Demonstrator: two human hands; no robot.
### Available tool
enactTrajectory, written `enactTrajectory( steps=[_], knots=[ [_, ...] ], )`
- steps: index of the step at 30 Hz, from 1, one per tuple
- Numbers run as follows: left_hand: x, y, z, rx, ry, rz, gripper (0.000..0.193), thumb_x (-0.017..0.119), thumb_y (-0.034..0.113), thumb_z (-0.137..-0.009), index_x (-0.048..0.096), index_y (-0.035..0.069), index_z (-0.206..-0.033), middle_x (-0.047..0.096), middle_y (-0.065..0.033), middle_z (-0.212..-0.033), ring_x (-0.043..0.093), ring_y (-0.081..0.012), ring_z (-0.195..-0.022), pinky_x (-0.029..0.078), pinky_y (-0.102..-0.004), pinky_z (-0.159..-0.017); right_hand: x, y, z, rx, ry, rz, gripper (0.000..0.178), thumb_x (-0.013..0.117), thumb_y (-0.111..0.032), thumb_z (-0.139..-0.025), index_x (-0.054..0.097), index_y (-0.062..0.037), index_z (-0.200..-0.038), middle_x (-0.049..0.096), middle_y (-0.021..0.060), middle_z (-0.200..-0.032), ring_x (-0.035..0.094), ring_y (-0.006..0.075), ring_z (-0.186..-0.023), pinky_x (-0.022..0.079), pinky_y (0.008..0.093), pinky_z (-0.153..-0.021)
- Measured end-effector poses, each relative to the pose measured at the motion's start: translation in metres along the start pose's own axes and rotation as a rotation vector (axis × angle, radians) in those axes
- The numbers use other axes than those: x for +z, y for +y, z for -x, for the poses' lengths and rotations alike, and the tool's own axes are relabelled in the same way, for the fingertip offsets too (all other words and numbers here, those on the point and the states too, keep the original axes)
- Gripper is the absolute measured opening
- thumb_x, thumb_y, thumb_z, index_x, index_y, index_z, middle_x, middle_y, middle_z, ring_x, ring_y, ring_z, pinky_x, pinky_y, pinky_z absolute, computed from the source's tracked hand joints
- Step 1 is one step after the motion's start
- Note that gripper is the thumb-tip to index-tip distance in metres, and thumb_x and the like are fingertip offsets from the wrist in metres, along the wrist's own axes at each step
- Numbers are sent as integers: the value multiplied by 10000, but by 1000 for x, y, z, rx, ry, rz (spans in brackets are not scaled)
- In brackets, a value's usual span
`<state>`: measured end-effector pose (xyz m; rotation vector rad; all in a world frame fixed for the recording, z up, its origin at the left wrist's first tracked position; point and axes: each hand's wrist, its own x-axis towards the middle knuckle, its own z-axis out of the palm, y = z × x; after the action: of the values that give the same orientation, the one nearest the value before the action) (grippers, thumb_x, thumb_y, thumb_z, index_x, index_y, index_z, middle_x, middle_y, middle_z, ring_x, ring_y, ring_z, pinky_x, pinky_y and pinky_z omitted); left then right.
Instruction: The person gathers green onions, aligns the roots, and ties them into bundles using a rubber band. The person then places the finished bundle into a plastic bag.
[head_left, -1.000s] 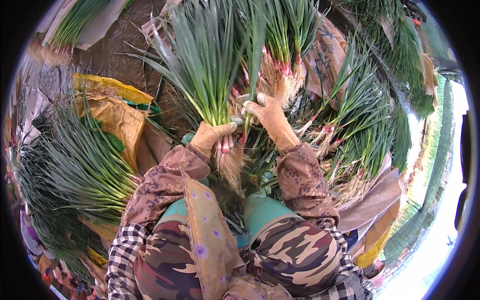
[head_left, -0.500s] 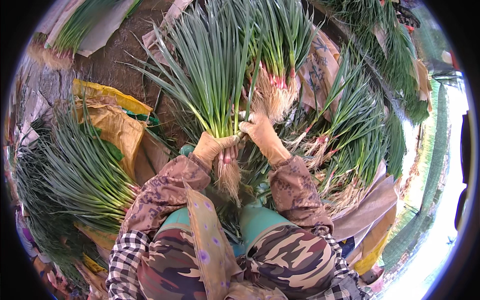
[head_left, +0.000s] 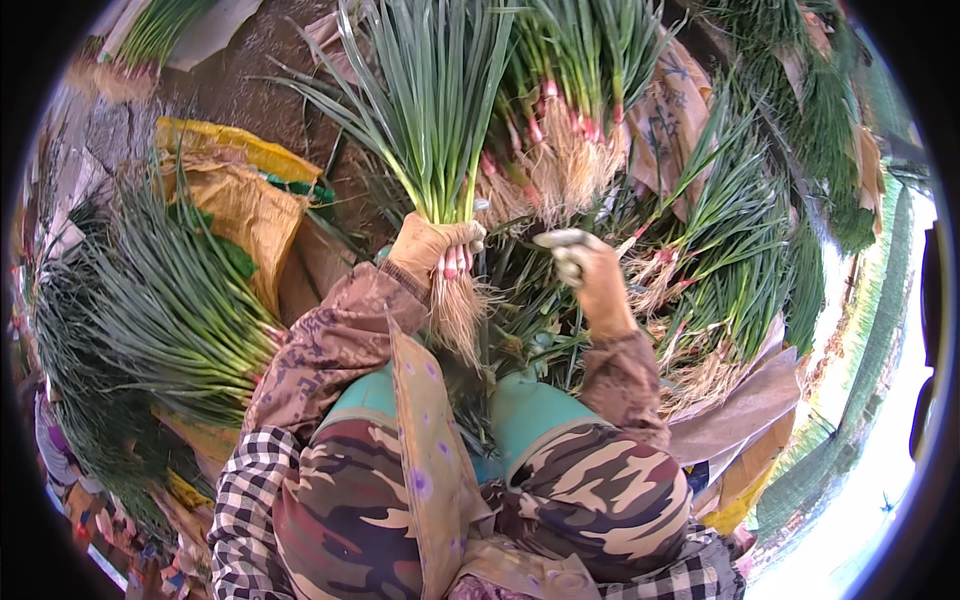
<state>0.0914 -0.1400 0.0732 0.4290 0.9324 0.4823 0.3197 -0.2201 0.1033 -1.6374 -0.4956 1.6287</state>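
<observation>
My left hand (head_left: 432, 250), in a tan glove, is closed around the lower stalks of a bunch of green onions (head_left: 425, 150). The long leaves fan upward, while pinkish bulbs and pale stringy roots hang below the fist. To the right and apart from the bunch, my right hand (head_left: 595, 275) is gloved too. Its index finger stretches leftward, the others are partly bent, and nothing shows between them. Just beyond it lie more green onions (head_left: 570, 140), their hairy roots toward me. Another spread of green onions (head_left: 715, 270) sits right of that hand.
A large heap of green onions (head_left: 170, 320) lies at my left, beside a yellow-brown sack (head_left: 245, 225). Brown paper sheets (head_left: 740, 400) are under the right-hand pile. Further bundles (head_left: 165, 35) rest at the far left. Wet brown ground (head_left: 270, 90) shows between.
My right hand has let go of the bunch's stalks and moved right and slightly down. My left hand still grips the bunch, now slightly higher in view.
</observation>
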Motion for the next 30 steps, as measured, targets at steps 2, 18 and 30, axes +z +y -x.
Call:
enactTrajectory(
  steps=[2,18,30],
  knots=[
    [3,-2,1,-38,-30,36,404,692,15,-774,578,-61,-1154,636,-126,-655,554,-137,-432,465,-252,-403,-25,12,22,114,-36,42,269,464,29,-835,636,52,-1041,584,-2,-709,398,31,-509,311,162,-443],
    [-26,-19,-9,-19,-296,15,289,606,203,-858,613,-77,-927,651,-178,-719,575,-198,-495,534,-358,-815,81,-59,-37,-251,37,669,326,643,-220,-863,629,-37,-1133,679,64,-861,572,57,-597,467,218,-534],
    [-7,-15,-2,-19,-267,228,321,641,228,-856,580,-30,-1037,619,-112,-774,595,-192,-612,505,-391,-878,75,-29,-46,-66,8,-131,87,615,-48,-869,665,-35,-939,676,33,-854,598,88,-666,484,207,-552]
  ],
)
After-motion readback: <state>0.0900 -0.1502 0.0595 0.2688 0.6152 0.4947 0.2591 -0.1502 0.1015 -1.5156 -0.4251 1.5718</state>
